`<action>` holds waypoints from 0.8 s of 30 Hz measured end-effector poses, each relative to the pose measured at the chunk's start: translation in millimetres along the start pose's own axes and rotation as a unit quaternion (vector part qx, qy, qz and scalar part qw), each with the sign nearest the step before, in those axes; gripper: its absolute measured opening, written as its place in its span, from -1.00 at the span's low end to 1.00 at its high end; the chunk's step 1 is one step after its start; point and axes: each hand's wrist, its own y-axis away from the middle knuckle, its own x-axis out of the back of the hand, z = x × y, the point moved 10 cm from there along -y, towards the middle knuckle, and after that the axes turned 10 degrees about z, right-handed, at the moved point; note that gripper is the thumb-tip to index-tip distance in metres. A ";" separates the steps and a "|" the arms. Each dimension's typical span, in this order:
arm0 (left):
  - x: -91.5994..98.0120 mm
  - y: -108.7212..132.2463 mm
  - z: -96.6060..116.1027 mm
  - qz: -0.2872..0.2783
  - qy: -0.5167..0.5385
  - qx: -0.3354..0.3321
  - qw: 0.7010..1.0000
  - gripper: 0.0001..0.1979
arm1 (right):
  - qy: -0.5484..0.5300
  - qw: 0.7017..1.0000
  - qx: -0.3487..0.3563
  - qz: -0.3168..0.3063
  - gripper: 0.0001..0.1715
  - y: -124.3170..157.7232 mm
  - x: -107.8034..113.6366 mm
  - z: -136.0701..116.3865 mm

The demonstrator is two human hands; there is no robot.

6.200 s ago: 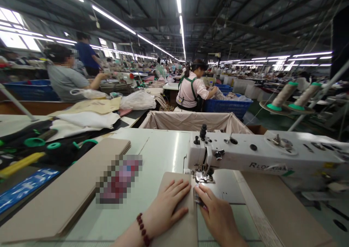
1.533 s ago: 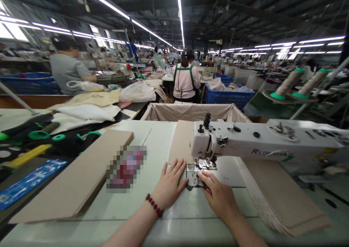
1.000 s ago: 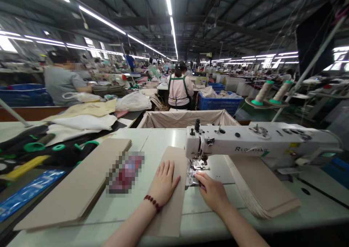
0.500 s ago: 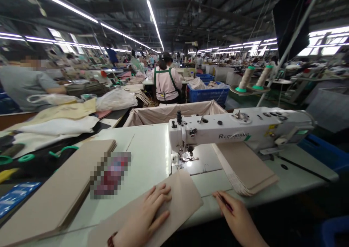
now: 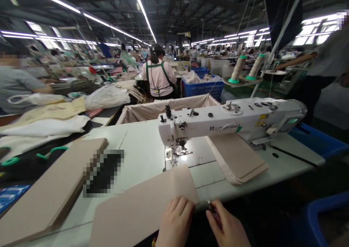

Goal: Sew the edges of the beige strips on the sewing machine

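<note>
A flat beige panel (image 5: 136, 203) with rounded corners lies on the pale green sewing table (image 5: 136, 134), its far end just in front of the needle area. My left hand (image 5: 176, 221) grips the panel's near right edge, fingers bent and together; the thumb is hidden. My right hand (image 5: 230, 227) is closed around a small dark-red tool with a metal tip, which looks like thread snips (image 5: 216, 216), just off the table's front edge. The white sewing machine (image 5: 199, 125) stands beyond both hands, its lamp lighting the presser foot (image 5: 184, 152).
A stack of beige panels (image 5: 51, 185) lies on the left, beside a blurred-out dark object (image 5: 105, 172). More panels (image 5: 237, 160) sit under the machine arm. A fabric-lined bin (image 5: 174, 105) adjoins the table's back; thread cones (image 5: 237, 69) stand behind the machine. Co-workers (image 5: 158, 74) surround the area.
My left hand has gone from lying flat on the panel to gripping its right edge. My right hand has moved slightly down and left, with the tool's tip now showing. The view has shifted.
</note>
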 end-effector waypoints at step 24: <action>71.6 6.9 -154.5 0.011 -0.077 0.184 0.980 -0.27 | 0.081 0.993 0.072 0.055 -0.69 -23.5 -6.7 -8.3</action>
